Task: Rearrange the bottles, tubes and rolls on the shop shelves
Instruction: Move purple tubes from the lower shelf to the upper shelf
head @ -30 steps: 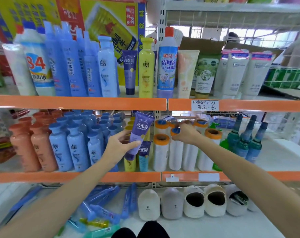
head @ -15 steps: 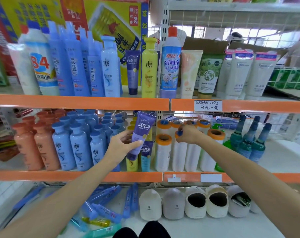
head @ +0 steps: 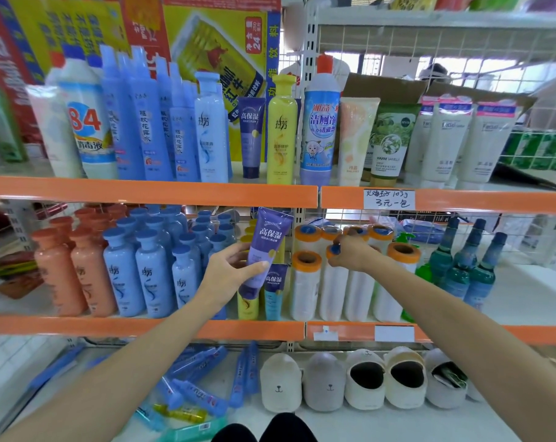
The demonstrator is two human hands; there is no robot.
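My left hand (head: 230, 275) grips a purple tube (head: 267, 247) with Chinese lettering, tilted in front of the middle shelf. A smaller tube of the same kind (head: 274, 291) stands just below it. My right hand (head: 350, 253) grips the top of a white roll with a blue-filled orange core (head: 334, 282), in the front row of several white rolls (head: 305, 285). A matching purple tube (head: 252, 137) stands on the top shelf next to a yellow bottle (head: 281, 132).
Blue bottles (head: 152, 275) and orange bottles (head: 56, 272) fill the middle shelf's left. Green spray bottles (head: 461, 266) stand right of the rolls. White tubes (head: 445, 138) line the top shelf's right. Slippers (head: 324, 381) and blue tubes (head: 200, 374) lie on the bottom shelf.
The view has shifted slightly. Both hands have kept their grips; the right hand has moved a little on the roll's top, and the purple tube stays in about the same place.
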